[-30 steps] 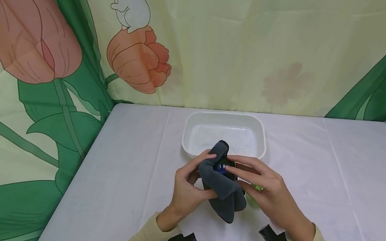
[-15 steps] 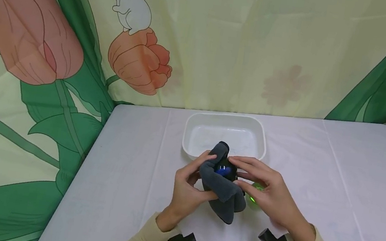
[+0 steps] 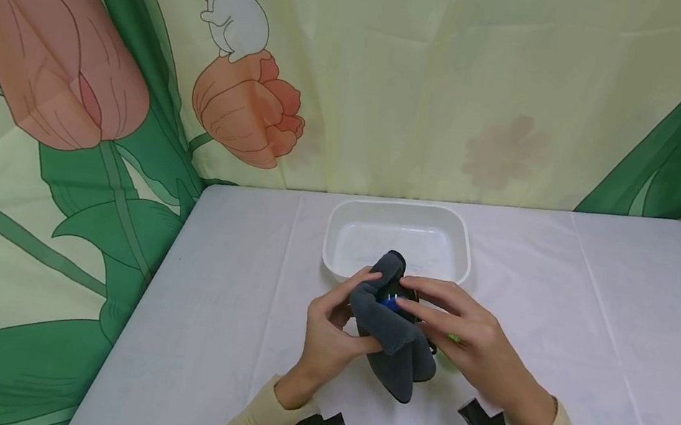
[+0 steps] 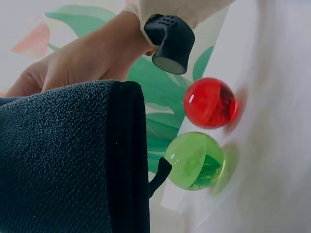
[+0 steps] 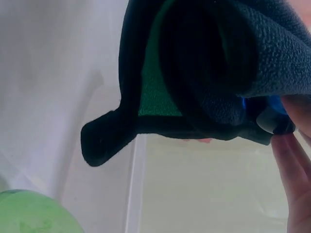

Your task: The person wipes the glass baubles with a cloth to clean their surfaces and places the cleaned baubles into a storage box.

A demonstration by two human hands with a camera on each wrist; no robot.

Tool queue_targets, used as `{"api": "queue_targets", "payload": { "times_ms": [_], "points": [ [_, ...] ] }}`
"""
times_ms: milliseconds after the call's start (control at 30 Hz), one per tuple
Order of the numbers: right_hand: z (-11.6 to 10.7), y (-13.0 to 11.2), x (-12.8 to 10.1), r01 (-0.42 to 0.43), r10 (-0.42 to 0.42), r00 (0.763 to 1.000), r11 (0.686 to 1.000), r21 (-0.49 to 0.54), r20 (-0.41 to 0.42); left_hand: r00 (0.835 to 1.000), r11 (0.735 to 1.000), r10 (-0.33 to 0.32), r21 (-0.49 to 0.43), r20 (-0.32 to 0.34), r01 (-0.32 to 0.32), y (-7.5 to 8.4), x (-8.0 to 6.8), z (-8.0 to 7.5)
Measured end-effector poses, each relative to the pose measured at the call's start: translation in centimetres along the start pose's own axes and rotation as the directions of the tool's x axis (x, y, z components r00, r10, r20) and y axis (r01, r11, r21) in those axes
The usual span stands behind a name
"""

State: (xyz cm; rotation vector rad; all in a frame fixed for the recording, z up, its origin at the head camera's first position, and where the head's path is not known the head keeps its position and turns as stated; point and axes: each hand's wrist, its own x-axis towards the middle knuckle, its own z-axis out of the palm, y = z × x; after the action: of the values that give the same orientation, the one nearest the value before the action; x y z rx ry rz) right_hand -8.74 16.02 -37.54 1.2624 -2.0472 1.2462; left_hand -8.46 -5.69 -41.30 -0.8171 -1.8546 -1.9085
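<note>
A dark grey towelling cloth (image 3: 386, 324) with black edging is folded round a glossy blue ball (image 3: 390, 301), which shows only in part. My left hand (image 3: 331, 324) grips the cloth from the left, thumb in front and fingers behind. From the right, my right hand (image 3: 474, 333) pinches the ball at the fold, fingertips on its surface; its thumb is mostly hidden. In the right wrist view a sliver of blue ball (image 5: 277, 104) peeps from under the cloth (image 5: 286, 63). A clear green ball (image 4: 195, 161) and a red ball (image 4: 209, 103) rest on the table.
Behind the hands stands a white rectangular tray (image 3: 403, 208) on the white-covered table (image 3: 224, 298). In the head view the green ball (image 3: 446, 356) lies half hidden below the right hand. A printed curtain (image 3: 384, 88) hangs beyond the far table edge.
The right fingers have shifted over the blue ball, spreading off it and coming back onto it, so less blue shows than half a second ago. The left hand stays in place with the cloth.
</note>
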Motion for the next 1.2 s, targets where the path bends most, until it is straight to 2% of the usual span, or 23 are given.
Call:
{"api": "queue_targets", "payload": {
  "times_ms": [233, 367, 500, 633, 733, 767, 833, 933, 1067, 1133, 1200],
  "points": [
    [0.5, 0.2, -0.1, 0.014, -0.015, 1.000, 0.999, -0.031, -0.014, 1.000, 1.000, 0.009, 0.027, -0.005, -0.009, -0.1, -0.1, -0.1],
    [0.6, 0.2, -0.1, -0.012, 0.011, 0.999, 0.999, -0.037, -0.031, 1.000, 0.999, 0.021, 0.030, 0.005, -0.021, -0.1, -0.1, -0.2],
    [0.5, -0.1, -0.2, -0.147, 0.147, 0.989, 0.989, 0.027, -0.031, 0.999, 0.999, 0.033, 0.028, 0.020, -0.034, -0.1, -0.1, -0.2],
    [0.3, -0.6, -0.2, -0.339, 0.343, 0.939, 0.929, 0.148, 0.002, 0.999, 0.999, 0.038, 0.029, 0.028, -0.038, -0.1, 0.0, -0.2],
    [0.3, -0.8, -0.2, -0.410, 0.414, 0.910, 0.890, 0.201, 0.022, 0.999, 0.999, 0.042, 0.030, 0.033, -0.043, -0.1, 0.0, -0.2],
    [0.2, -0.9, -0.1, -0.415, 0.418, 0.908, 0.887, 0.204, 0.027, 0.998, 0.999, 0.044, 0.026, 0.035, -0.045, -0.1, 0.0, -0.2],
    [0.2, -0.9, -0.1, -0.407, 0.409, 0.912, 0.892, 0.196, 0.032, 0.998, 0.999, 0.049, 0.015, 0.037, -0.049, -0.1, 0.0, -0.2],
    [0.0, -0.7, -0.1, -0.353, 0.353, 0.935, 0.923, 0.154, 0.029, 0.998, 0.999, 0.054, 0.000, 0.039, -0.054, -0.1, 0.1, -0.3],
    [-0.2, -0.2, -0.1, -0.181, 0.182, 0.983, 0.983, 0.033, -0.013, 0.998, 0.999, 0.050, 0.001, 0.029, -0.050, -0.1, 0.1, -0.3],
    [-0.1, 0.1, -0.1, -0.081, 0.080, 0.996, 0.997, -0.011, -0.033, 0.999, 0.999, 0.046, 0.000, 0.025, -0.046, -0.1, 0.2, -0.3],
    [0.0, 0.3, -0.1, -0.005, 0.004, 0.999, 1.000, -0.025, -0.033, 0.999, 0.999, 0.041, -0.006, 0.025, -0.041, -0.1, 0.1, -0.3]
  ]
}}
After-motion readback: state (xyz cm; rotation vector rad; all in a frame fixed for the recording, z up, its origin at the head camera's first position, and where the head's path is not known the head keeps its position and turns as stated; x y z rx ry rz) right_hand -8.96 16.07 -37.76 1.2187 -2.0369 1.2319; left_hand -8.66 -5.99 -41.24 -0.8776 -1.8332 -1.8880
